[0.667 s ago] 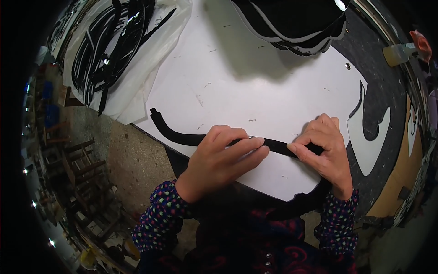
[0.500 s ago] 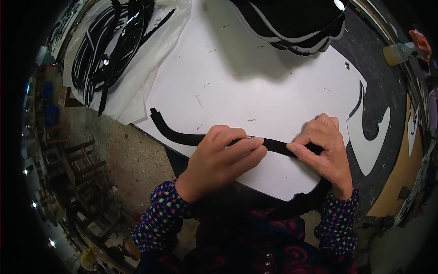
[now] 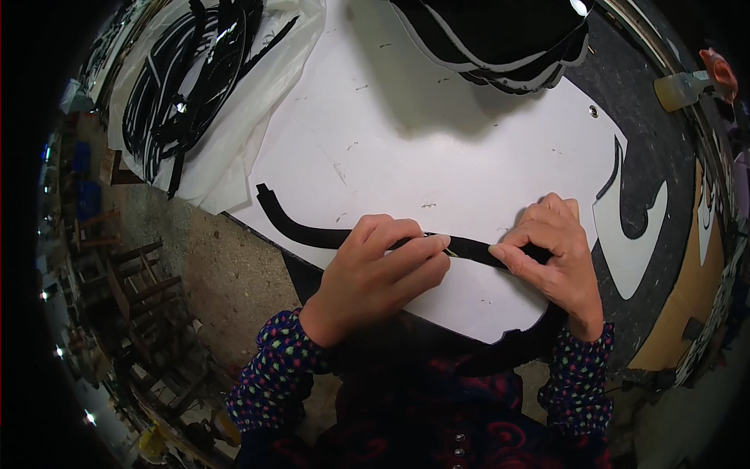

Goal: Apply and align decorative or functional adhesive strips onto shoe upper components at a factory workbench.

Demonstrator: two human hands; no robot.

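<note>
A long black fabric-like strip (image 3: 301,232) lies along the near part of a white board (image 3: 391,176). Its far left end is narrow and curves up. My left hand (image 3: 383,266) is closed over the middle of the strip, thumb and fingers pinching its edge. Just right of my left fingertips, a thin yellowish line shows along that edge. My right hand (image 3: 555,250) pinches the same strip farther right, with the thumb on top and the fingers curled. From there the strip bends down over the front edge toward my lap; part of it is hidden under my right hand.
Stacked black pieces with grey edges (image 3: 500,47) stand at the back. A bundle of black strips (image 3: 195,86) rests on white plastic sheeting (image 3: 234,168) at left. Curved white templates (image 3: 629,258) and a bottle of yellowish liquid (image 3: 676,92) are at right. Wooden stools (image 3: 137,273) stand on the floor.
My left fingertips have drawn back slightly to the left, uncovering a bit of the strip's edge with the yellowish line. My right hand holds nearly the same place.
</note>
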